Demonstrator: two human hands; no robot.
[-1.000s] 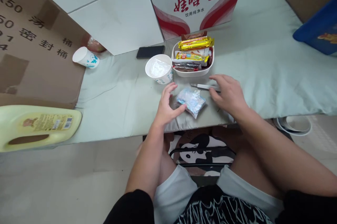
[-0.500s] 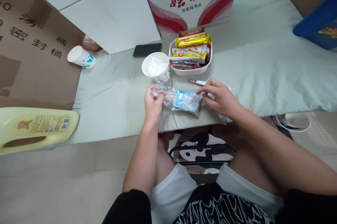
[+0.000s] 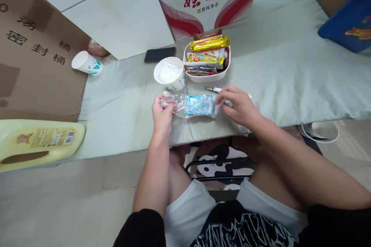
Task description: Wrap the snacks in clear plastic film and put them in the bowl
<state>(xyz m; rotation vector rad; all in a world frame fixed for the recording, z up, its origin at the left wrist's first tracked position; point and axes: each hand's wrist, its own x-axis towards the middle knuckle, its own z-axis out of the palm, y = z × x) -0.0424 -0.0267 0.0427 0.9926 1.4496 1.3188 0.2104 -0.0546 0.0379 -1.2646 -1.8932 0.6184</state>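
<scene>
A clear plastic bag (image 3: 180,104) with a blue-and-white packet (image 3: 199,105) inside stretches between my hands over the cloth-covered surface. My left hand (image 3: 162,113) is closed on the bunched left end of the bag. At the other end, my right hand (image 3: 236,104) pinches the bag's edge with its fingertips. Just behind my right fingers lies a small knife (image 3: 213,89), its handle partly hidden. A paper cup (image 3: 176,84) with white wrapping in it stands behind the bag. Beside it, a white tub (image 3: 207,78) holds several wrapped snacks, among them a yellow-wrapped bar (image 3: 210,43).
A black phone (image 3: 160,55) lies behind the cup. Another paper cup (image 3: 87,63) lies tipped at the left, by a brown carton (image 3: 37,80). A yellow jug (image 3: 43,142) is at the front left. A white-and-red box (image 3: 207,3) stands behind, and a blue container (image 3: 348,22) at the right.
The bag has been drawn out straighter between my hands, and the packet in it now lies level. My left hand has shifted slightly left. My right fingers have closed on the bag's right end.
</scene>
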